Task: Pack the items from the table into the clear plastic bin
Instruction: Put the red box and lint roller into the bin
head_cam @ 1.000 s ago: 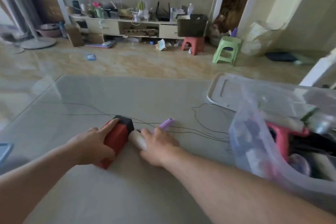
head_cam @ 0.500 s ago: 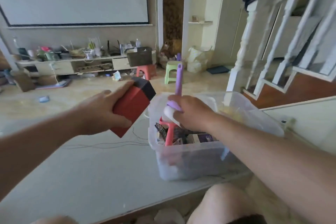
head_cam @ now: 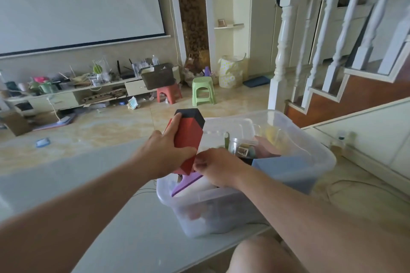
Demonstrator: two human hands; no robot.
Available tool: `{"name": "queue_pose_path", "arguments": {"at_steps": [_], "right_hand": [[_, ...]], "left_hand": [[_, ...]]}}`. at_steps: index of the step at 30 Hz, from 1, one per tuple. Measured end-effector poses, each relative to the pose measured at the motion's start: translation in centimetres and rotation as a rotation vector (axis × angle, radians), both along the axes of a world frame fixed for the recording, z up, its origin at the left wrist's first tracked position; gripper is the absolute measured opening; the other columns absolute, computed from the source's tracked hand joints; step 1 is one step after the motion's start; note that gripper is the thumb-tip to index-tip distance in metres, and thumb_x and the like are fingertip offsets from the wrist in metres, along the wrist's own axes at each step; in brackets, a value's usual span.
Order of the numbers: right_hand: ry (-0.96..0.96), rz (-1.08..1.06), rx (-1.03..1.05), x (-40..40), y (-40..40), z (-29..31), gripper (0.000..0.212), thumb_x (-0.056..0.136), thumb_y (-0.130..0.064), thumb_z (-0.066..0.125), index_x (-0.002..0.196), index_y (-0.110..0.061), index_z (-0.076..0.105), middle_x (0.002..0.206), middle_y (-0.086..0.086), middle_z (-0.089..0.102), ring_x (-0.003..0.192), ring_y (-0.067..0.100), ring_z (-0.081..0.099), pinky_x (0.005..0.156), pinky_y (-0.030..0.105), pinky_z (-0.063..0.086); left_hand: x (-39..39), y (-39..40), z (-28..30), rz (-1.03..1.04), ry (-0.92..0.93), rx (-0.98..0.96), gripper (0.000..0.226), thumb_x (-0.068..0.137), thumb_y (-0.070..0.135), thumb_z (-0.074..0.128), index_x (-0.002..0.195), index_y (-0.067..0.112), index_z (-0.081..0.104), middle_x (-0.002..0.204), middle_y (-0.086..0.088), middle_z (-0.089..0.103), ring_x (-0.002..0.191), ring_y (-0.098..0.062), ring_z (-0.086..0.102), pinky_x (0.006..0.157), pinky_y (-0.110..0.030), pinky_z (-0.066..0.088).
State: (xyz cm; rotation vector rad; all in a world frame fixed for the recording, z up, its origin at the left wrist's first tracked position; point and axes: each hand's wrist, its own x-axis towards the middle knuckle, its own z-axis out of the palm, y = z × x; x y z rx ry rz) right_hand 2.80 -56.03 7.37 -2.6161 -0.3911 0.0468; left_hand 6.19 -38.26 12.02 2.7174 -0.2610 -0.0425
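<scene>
Two grips in use: left hand (head_cam: 165, 155) wrapped around red-and-black box (head_cam: 188, 139), held tilted above the near-left corner of clear plastic bin (head_cam: 315, 150); right hand (head_cam: 218, 169) inside the bin, its hold hidden, beside purple handle (head_cam: 188, 182). Packing looks nearly complete; box not yet in. Bin crowded: jar (head_cam: 240, 144), blue block (head_cam: 286, 168). Worktop (head_cam: 124, 217) carries a thin wire.

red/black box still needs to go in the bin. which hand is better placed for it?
Left. The left hand already grips the red and black box right above the clear plastic bin. The right hand is low inside the bin by the purple item.
</scene>
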Motion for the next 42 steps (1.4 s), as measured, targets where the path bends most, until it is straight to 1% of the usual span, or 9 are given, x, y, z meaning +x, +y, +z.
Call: {"name": "queue_pose_path", "arguments": {"at_steps": [7, 11, 17, 23, 27, 29, 33, 37, 42], "right_hand": [[-0.361, -0.254, -0.015, -1.2, -0.2, -1.8, 0.031, 0.094, -0.024, 0.046, 0.102, -0.024, 0.076, 0.088, 0.001, 0.073, 0.082, 0.024, 0.066, 0.063, 0.031, 0.048], [-0.277, -0.364, 0.138, -0.7, -0.6, -1.7, 0.033, 0.090, -0.026, 0.048, 0.103, -0.028, 0.078, 0.089, -0.004, 0.074, 0.084, 0.020, 0.065, 0.064, 0.030, 0.049], [-0.236, -0.366, 0.194, -0.4, -0.6, -1.6, 0.029, 0.087, -0.023, 0.052, 0.095, -0.030, 0.079, 0.086, -0.007, 0.074, 0.084, 0.017, 0.064, 0.065, 0.030, 0.051], [-0.207, -0.362, 0.137, -0.3, -0.5, -1.8, 0.030, 0.084, -0.024, 0.051, 0.095, -0.029, 0.078, 0.085, -0.007, 0.073, 0.083, 0.017, 0.064, 0.068, 0.032, 0.055], [-0.185, -0.238, 0.083, -0.8, -0.2, -1.4, 0.022, 0.091, -0.028, 0.049, 0.092, -0.025, 0.071, 0.085, -0.007, 0.067, 0.084, 0.018, 0.060, 0.071, 0.033, 0.050], [-0.169, -0.195, 0.049, -0.8, 0.0, -1.3, 0.022, 0.093, -0.029, 0.048, 0.088, -0.025, 0.069, 0.082, -0.007, 0.061, 0.082, 0.019, 0.057, 0.069, 0.031, 0.045], [-0.151, -0.251, 0.029, -0.5, 0.0, -1.5, 0.031, 0.092, -0.037, 0.045, 0.089, -0.026, 0.073, 0.087, -0.003, 0.066, 0.082, 0.019, 0.062, 0.072, 0.038, 0.056], [-0.121, -0.225, 0.002, -0.8, 0.2, -1.0, 0.033, 0.091, -0.041, 0.044, 0.085, -0.025, 0.072, 0.089, -0.002, 0.066, 0.081, 0.019, 0.063, 0.073, 0.041, 0.058], [-0.204, -0.236, -0.024, -0.7, 0.4, -1.3, 0.024, 0.095, -0.036, 0.049, 0.098, -0.025, 0.071, 0.094, -0.004, 0.064, 0.091, 0.019, 0.061, 0.073, 0.035, 0.050]], "left_hand": [[3.4, -3.6, -0.6, 0.144, 0.086, 0.281, 0.088, 0.087, 0.060, 0.037, 0.161, 0.044, -0.008, 0.149, -0.020, 0.031, 0.108, -0.044, 0.058, 0.090, -0.047, 0.054], [3.6, -4.5, -0.7, 0.089, 0.258, 0.445, 0.118, 0.062, 0.092, 0.038, 0.162, 0.042, 0.002, 0.148, -0.015, 0.037, 0.105, -0.035, 0.059, 0.089, -0.045, 0.056], [3.7, -4.2, -0.2, -0.024, 0.334, 0.457, 0.138, 0.040, 0.088, 0.026, 0.164, 0.035, -0.002, 0.146, -0.015, 0.048, 0.115, -0.034, 0.054, 0.100, -0.046, 0.046], [3.5, -4.3, -0.7, 0.020, 0.087, 0.709, 0.123, 0.066, 0.101, 0.011, 0.156, 0.021, 0.037, 0.154, -0.014, 0.033, 0.141, -0.035, 0.027, 0.109, -0.050, 0.029], [4.2, -4.0, -2.9, -0.152, 0.045, 0.553, 0.089, 0.087, 0.073, 0.033, 0.160, 0.024, 0.026, 0.166, -0.014, 0.018, 0.150, -0.044, 0.014, 0.119, -0.060, 0.020], [4.5, -3.5, -3.5, -0.216, 0.042, 0.392, 0.066, 0.096, 0.051, 0.026, 0.155, 0.024, 0.037, 0.165, -0.019, 0.021, 0.148, -0.046, 0.017, 0.119, -0.062, 0.024], [4.5, -1.9, -3.6, -0.240, 0.093, 0.297, 0.075, 0.091, 0.073, 0.013, 0.161, 0.046, 0.017, 0.171, -0.015, 0.002, 0.157, -0.036, 0.003, 0.125, -0.055, 0.011], [4.2, -1.2, -5.5, -0.246, -0.064, 0.234, 0.075, 0.087, 0.058, 0.016, 0.160, 0.041, 0.020, 0.169, -0.005, 0.015, 0.154, -0.030, 0.014, 0.125, -0.051, 0.017], [3.9, -0.6, -4.5, -0.294, 0.082, 0.246, 0.123, 0.059, 0.103, -0.006, 0.164, 0.038, -0.001, 0.173, -0.003, -0.004, 0.158, -0.031, -0.002, 0.126, -0.056, 0.008]]}}
